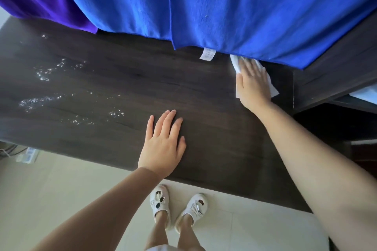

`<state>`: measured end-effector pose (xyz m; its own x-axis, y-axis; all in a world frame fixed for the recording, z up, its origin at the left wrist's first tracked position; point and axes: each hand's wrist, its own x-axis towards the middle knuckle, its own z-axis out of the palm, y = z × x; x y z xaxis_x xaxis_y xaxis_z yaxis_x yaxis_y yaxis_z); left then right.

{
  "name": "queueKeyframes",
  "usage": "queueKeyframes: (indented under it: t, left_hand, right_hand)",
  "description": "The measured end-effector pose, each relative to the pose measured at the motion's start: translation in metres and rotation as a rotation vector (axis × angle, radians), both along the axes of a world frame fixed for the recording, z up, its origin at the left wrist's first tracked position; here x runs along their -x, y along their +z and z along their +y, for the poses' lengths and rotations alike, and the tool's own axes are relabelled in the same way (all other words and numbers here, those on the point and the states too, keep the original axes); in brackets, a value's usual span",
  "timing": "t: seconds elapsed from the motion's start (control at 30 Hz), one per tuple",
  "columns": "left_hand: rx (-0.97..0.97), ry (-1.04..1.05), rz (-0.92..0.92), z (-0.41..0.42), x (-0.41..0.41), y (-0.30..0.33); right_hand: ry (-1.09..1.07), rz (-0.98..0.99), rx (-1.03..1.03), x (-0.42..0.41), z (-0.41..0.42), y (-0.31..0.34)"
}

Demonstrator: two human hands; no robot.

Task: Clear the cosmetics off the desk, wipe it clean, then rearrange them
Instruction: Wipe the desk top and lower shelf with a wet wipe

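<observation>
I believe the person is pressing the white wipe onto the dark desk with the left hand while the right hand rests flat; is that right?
Not quite: the head view shows the right hand pressing the white wipe onto the dark desk, while the left hand rests flat.

Desk: dark wood-grain top, water droplets at left. White wipe: flat, far right edge.

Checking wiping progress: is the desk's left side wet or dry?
Wet. Shiny droplets sit on the desk there, far from the right hand pressing the wipe.
</observation>
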<state>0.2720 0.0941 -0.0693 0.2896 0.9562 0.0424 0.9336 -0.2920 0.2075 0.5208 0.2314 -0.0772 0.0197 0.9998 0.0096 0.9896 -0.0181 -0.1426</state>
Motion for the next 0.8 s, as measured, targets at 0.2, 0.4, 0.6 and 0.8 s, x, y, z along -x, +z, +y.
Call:
queueKeyframes:
  t: [0.2, 0.4, 0.6, 0.8]
  left_hand:
    - [-0.007, 0.009, -0.030, 0.001, 0.000, -0.001]
    - [-0.022, -0.002, -0.034, -0.001, -0.001, -0.001]
    - [-0.032, -0.001, -0.034, 0.000, 0.000, -0.002]
    - [-0.054, -0.003, -0.033, 0.002, 0.000, -0.003]
  right_hand:
    - [0.314, 0.049, 0.095, 0.120, -0.025, 0.008]
    - [-0.026, -0.006, -0.041, -0.002, -0.011, -0.005]
    - [-0.433, 0.094, 0.006, -0.030, -0.058, -0.006]
    - [-0.252, -0.010, 0.091, 0.009, -0.177, 0.006]
